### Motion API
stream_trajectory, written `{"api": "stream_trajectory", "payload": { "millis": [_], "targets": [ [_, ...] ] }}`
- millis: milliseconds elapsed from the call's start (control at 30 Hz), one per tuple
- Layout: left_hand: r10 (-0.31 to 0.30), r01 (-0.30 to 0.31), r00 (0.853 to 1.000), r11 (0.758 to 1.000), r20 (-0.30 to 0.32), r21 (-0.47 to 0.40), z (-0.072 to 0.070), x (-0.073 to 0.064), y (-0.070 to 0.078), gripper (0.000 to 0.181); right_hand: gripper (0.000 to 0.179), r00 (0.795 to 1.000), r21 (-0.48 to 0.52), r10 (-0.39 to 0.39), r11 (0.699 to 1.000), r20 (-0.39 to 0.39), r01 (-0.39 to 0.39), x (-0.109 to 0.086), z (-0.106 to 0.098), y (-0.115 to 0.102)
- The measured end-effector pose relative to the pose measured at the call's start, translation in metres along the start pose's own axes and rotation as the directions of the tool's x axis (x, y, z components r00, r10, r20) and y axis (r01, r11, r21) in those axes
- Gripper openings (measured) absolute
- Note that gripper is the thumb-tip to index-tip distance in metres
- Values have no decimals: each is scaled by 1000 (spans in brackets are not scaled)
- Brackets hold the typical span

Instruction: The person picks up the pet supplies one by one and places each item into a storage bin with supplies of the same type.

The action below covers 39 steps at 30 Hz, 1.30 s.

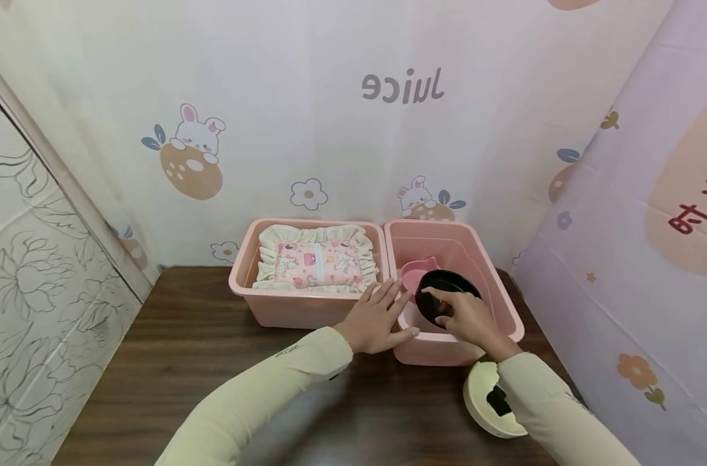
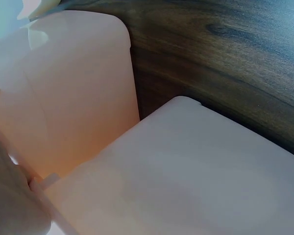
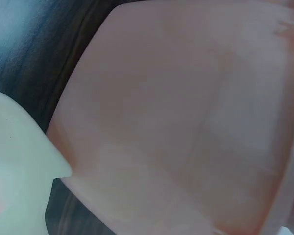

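My right hand (image 1: 468, 316) reaches over the near rim of the right pink bin (image 1: 507, 307), above a round black bowl (image 1: 460, 283) inside it. Index finger and thumb stand apart over the bowl's inside; the other fingers are mostly hidden. The black bowl leans at a tilt and partly covers a pink bowl (image 1: 414, 270) with a pointed lip. My left hand (image 1: 372, 318), fingers straight and spread, lies where the two bins meet, fingertips at their rims. At the edge of the left wrist view, part of the left hand (image 2: 12, 196) shows beside the bins.
Beside the right bin, a pale green bowl (image 1: 477, 401) stands on the dark wooden table (image 1: 213, 356), partly under my right forearm; its spout shows in the right wrist view. A frilled pink cushion (image 1: 318, 264) fills the left bin (image 1: 295, 309). Printed cloth (image 1: 330, 129) hangs behind.
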State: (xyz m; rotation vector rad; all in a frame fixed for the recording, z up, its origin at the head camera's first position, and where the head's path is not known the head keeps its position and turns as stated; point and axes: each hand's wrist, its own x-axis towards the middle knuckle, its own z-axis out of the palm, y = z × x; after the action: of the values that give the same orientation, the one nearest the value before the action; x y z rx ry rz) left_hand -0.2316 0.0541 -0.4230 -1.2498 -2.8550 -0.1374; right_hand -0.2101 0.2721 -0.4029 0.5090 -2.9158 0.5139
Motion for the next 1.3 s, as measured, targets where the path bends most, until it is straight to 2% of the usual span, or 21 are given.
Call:
{"api": "stream_trajectory", "payload": {
  "millis": [300, 467, 600, 700, 867, 1167, 1300],
  "targets": [
    [3, -3, 1000, 1000, 7, 12, 2, 2, -2, 77, 59, 984, 106, -50, 994, 172, 32, 13, 13, 12],
    [0, 0, 1000, 1000, 15, 17, 0, 1, -2, 78, 56, 971, 149, -111, 986, 213, 80, 19, 20, 19],
    [-2, 2, 1000, 1000, 28, 14, -1, 2, 0, 77, 57, 948, 177, -191, 973, 254, 149, 21, 27, 29],
    [1, -1, 1000, 1000, 30, 5, 1, 2, 1, 77, 56, 932, 186, -216, 968, 290, 167, 22, 31, 34],
    [0, 0, 1000, 1000, 22, 11, 1, 2, -1, 76, 52, 926, 190, -228, 966, 302, 175, 25, 30, 33],
    [0, 0, 1000, 1000, 20, 12, 5, 3, -1, 76, 55, 925, 168, -163, 980, 345, 110, 26, 31, 33],
    [-3, 3, 1000, 1000, 10, 19, 6, 4, -1, 76, 55, 918, 157, -156, 982, 365, 104, 28, 33, 34]
  ]
}}
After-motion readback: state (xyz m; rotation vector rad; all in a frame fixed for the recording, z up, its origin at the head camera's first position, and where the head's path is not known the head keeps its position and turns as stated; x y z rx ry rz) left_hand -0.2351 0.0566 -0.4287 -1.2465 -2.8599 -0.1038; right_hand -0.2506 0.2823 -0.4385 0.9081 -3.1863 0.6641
